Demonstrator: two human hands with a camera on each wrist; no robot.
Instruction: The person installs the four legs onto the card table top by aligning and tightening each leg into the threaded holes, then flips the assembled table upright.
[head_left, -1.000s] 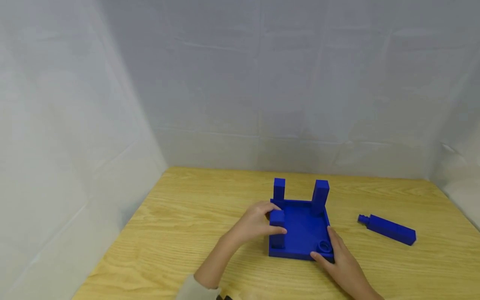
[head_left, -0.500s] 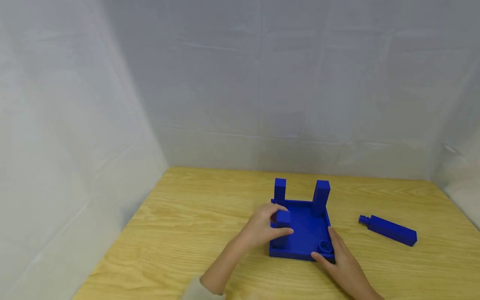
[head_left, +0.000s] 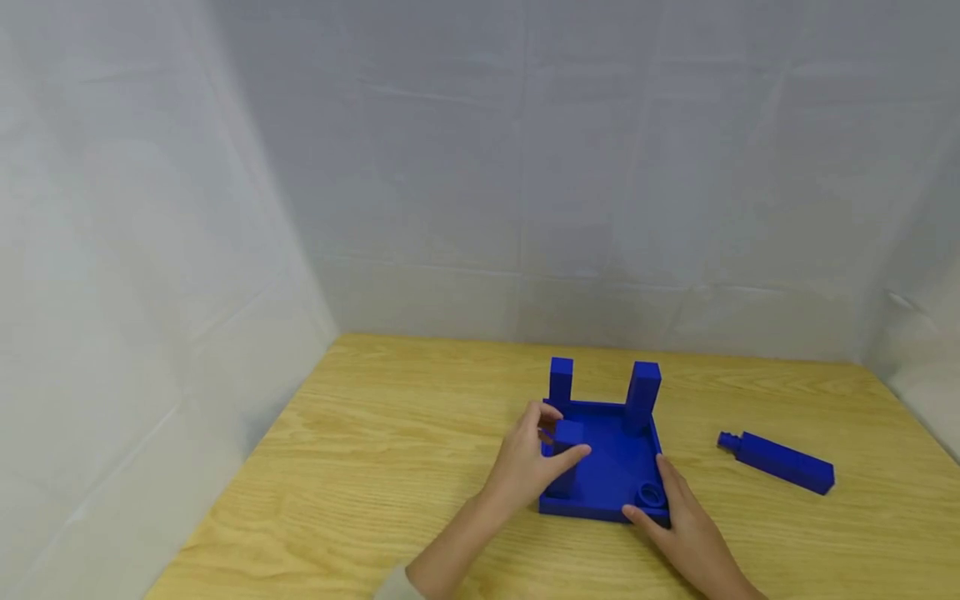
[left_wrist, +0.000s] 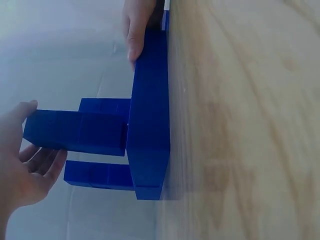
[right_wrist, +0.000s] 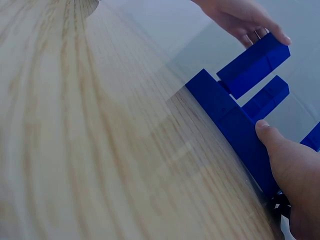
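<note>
A blue square base (head_left: 611,467) lies on the wooden table (head_left: 390,467), with two upright blue posts at its far corners (head_left: 559,379) (head_left: 643,387). My left hand (head_left: 558,437) grips a third upright post (head_left: 564,467) at the near left corner, thumb in front and fingers behind. The left wrist view shows this post (left_wrist: 75,131) jutting from the base (left_wrist: 150,115) with my left hand (left_wrist: 27,160) round its end. My right hand (head_left: 660,500) holds the base's near right corner, beside an empty round socket (head_left: 648,493). In the right wrist view its thumb (right_wrist: 280,150) presses the base's wall (right_wrist: 225,112).
A fourth blue post (head_left: 776,461) with a round peg at its end lies loose on the table, right of the base. White cloth walls close in the table at the back and both sides. Bare wood stretches to the left (head_left: 360,433) and front.
My left hand has turned round the near left post, its thumb moving to the front, and the post's top has shifted slightly right. The right hand and base stay put.
</note>
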